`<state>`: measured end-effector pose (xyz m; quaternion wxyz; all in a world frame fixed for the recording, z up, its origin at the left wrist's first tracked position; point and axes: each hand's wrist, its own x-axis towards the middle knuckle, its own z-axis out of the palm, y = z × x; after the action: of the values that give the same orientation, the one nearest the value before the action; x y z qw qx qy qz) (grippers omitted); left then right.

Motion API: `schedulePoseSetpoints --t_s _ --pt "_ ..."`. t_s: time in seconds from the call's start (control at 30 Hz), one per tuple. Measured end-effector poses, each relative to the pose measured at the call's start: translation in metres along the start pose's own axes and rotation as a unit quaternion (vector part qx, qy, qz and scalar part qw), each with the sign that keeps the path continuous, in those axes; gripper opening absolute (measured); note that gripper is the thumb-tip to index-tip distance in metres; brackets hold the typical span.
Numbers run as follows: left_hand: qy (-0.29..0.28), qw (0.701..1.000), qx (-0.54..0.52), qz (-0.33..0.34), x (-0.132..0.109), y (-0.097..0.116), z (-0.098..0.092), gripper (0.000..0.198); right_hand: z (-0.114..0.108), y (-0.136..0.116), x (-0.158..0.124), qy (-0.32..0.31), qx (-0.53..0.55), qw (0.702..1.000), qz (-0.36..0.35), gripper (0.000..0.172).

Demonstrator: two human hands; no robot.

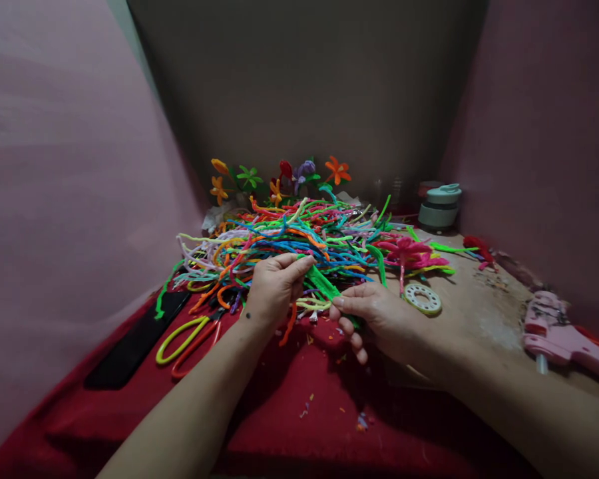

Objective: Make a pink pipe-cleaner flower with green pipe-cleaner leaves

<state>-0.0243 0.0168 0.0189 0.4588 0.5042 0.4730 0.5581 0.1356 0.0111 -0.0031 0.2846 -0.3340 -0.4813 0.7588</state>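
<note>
The green fuzzy strip (pixel 323 283), central, spans both hands; it's likely light, soft and bendable, best pinched at its ends. The left hand's (pixel 278 286) grip clamps its 10 o'clock end, the right hand's (pixel 372 307) its 4 o'clock end; colourful stems (pixel 284 243) lie toward 12.

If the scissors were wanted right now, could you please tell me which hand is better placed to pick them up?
Probably the left hand: the scissors lie on its outer side, while the right hand is farther across. Both hold the green strip, so the left would need freeing first.
</note>
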Motion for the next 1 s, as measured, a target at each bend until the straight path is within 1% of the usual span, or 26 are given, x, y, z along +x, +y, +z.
schedulePoseSetpoints --t_s 0.1,0.13,0.17,0.2,0.27,0.33,0.4,0.47,0.57,0.63,0.73,0.83,0.9,1.0 --pt "0.074 0.987 0.115 0.081 -0.001 0.001 0.0 0.023 0.0 -0.002 0.0 0.005 0.0 1.0 0.003 0.019" --pt "0.079 0.985 0.124 0.089 -0.001 0.001 0.0 0.023 0.0 -0.002 0.001 0.008 -0.002 1.0 0.003 0.019" --pt "0.068 0.989 0.108 0.08 -0.001 0.001 0.001 0.022 -0.001 -0.002 0.001 0.009 -0.002 1.0 0.002 0.019" --pt "0.046 0.995 0.072 0.058 -0.001 0.001 0.001 0.021 -0.001 -0.002 0.001 0.01 -0.002 1.0 0.002 0.018" --pt "-0.026 0.999 -0.024 -0.012 0.0 0.0 0.001 0.022 -0.001 -0.001 0.001 0.008 0.0 1.0 0.001 0.017" --pt "-0.1 0.988 -0.082 -0.081 0.0 -0.003 0.002 0.025 -0.001 0.0 0.002 0.004 0.001 1.0 0.002 0.016" --pt "-0.157 0.976 -0.079 -0.126 -0.002 -0.007 0.003 0.027 -0.002 0.0 0.003 -0.002 0.0 1.0 -0.001 0.016" --pt "-0.181 0.972 -0.058 -0.139 -0.003 -0.011 0.005 0.027 -0.003 0.0 0.004 -0.011 -0.003 1.0 -0.01 0.014" --pt "-0.159 0.979 -0.027 -0.129 -0.003 -0.016 0.007 0.029 -0.004 0.001 0.005 -0.016 -0.005 1.0 -0.019 0.013" --pt "-0.126 0.984 -0.017 -0.123 -0.003 -0.017 0.007 0.031 -0.004 0.001 0.006 -0.015 -0.001 1.0 -0.015 0.014" --pt "-0.074 0.993 -0.018 -0.094 -0.003 -0.016 0.006 0.032 -0.004 0.001 0.006 -0.019 0.007 1.0 -0.009 0.017" --pt "-0.045 0.996 -0.006 -0.077 -0.005 -0.014 0.006 0.035 -0.004 0.0 0.006 -0.01 0.001 1.0 -0.013 0.016" --pt "-0.045 0.995 -0.001 -0.084 -0.006 -0.014 0.007 0.037 -0.005 -0.002 0.006 -0.009 -0.007 1.0 -0.008 0.016" --pt "-0.086 0.99 0.002 -0.114 -0.003 -0.012 0.003 0.036 -0.008 -0.006 0.005 -0.01 -0.02 1.0 0.015 0.017"
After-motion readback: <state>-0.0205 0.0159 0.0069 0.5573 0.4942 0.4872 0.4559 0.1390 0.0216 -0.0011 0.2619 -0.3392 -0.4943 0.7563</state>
